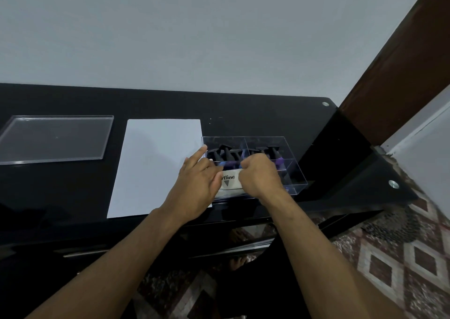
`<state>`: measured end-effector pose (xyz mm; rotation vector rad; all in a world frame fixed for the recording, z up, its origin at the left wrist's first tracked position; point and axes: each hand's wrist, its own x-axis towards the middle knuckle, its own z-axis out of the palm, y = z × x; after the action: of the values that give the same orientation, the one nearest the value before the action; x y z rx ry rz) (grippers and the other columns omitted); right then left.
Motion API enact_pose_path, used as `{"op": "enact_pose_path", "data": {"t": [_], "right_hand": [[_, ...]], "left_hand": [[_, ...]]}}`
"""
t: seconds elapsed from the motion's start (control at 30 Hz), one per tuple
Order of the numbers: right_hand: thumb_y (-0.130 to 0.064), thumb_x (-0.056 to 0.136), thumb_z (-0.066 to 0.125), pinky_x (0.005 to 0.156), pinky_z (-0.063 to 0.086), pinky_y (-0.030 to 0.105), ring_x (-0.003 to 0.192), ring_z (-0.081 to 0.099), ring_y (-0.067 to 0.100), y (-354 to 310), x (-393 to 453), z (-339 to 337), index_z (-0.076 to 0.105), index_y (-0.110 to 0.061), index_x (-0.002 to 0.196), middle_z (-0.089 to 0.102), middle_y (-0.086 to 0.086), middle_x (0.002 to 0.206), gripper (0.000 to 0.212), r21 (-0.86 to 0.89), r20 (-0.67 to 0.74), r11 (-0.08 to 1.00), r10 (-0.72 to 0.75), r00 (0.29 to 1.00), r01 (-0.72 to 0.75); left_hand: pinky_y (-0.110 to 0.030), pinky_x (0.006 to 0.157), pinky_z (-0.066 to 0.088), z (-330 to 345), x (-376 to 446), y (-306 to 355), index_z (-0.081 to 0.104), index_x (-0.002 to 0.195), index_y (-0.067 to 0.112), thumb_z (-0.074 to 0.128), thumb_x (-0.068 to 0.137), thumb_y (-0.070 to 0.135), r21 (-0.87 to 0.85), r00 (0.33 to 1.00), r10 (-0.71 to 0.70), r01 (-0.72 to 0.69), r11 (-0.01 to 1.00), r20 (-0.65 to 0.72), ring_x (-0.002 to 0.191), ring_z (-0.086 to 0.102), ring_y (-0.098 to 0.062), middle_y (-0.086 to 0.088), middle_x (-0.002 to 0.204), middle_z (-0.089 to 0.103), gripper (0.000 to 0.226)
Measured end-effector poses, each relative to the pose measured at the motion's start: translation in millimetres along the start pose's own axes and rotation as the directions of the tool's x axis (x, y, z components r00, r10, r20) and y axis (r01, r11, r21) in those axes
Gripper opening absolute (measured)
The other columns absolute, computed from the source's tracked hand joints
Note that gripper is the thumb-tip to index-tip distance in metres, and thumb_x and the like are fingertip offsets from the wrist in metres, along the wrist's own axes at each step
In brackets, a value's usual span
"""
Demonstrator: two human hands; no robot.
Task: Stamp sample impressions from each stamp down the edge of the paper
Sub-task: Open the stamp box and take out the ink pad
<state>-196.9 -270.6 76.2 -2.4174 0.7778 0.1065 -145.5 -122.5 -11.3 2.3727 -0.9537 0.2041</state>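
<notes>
A blank white sheet of paper point(155, 165) lies flat on the black glass table point(243, 109). Right of it stands a clear plastic box point(292, 163) with compartments holding several black-handled stamps point(227, 152). A white ink pad case point(230, 180) printed "Artline" sits in the box's near part. My left hand point(197, 182) rests at the box's left edge, index finger stretched out, fingers touching the case. My right hand point(260, 175) is curled over the case from the right, fingertips hidden.
The box's clear lid point(56, 138) lies flat at the table's left. A wall runs behind the table, a dark wooden door frame point(399, 58) stands at the right. Patterned floor tiles point(389, 258) show below the table's front edge.
</notes>
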Motion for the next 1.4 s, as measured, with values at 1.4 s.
{"op": "enact_pose_path", "data": {"t": [1.4], "right_hand": [[0.000, 0.087, 0.068, 0.063, 0.058, 0.029, 0.086, 0.072, 0.016, 25, -5, -3, 0.072, -0.023, 0.111, 0.073, 0.000, 0.098, 0.033, 0.783, -0.064, 0.616, -0.056, 0.996, 0.085]], "left_hand": [[-0.004, 0.073, 0.045, -28, -4, 34, 0.064, 0.129, 0.035, 0.067, 0.095, 0.035, -0.542, 0.810, -0.577, 0.440, 0.716, -0.106, 0.089, 0.062, -0.006, 0.007, 0.107, 0.061, 0.034]]}}
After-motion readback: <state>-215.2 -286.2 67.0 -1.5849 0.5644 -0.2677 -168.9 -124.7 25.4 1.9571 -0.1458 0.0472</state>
